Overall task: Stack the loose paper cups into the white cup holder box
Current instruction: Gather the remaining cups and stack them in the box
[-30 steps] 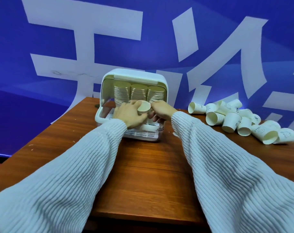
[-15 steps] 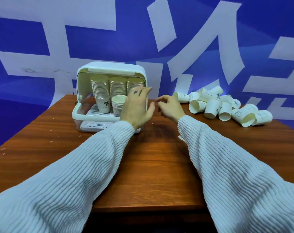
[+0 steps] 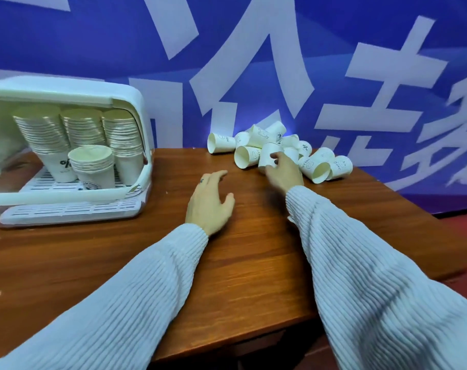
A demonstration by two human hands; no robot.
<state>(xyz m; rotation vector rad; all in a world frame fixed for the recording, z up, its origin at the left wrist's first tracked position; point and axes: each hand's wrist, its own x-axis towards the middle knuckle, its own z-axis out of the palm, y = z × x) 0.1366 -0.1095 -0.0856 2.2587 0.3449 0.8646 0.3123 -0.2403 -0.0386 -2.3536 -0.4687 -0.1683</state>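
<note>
The white cup holder box (image 3: 75, 90) stands open at the left of the wooden table (image 3: 253, 263). Three tall stacks of paper cups (image 3: 83, 126) fill its back, and a short stack (image 3: 93, 166) stands in front of them. A pile of loose paper cups (image 3: 317, 164) lies at the far right of the table. My right hand (image 3: 284, 173) reaches into the pile and grips one upside-down cup (image 3: 267, 157), thumb on its side. My left hand (image 3: 209, 202) hovers over the bare wood between box and pile, fingers relaxed, holding nothing.
A blue backdrop with large white characters (image 3: 253, 76) hangs right behind the table. The table's right edge (image 3: 403, 204) runs close to the pile, with red floor (image 3: 461, 222) beyond. The box's slatted tray (image 3: 67, 209) juts out toward me.
Both hands have left the box, where they set a cup on the short stack, and swung right. My right hand has reached the loose pile and closed on a cup.
</note>
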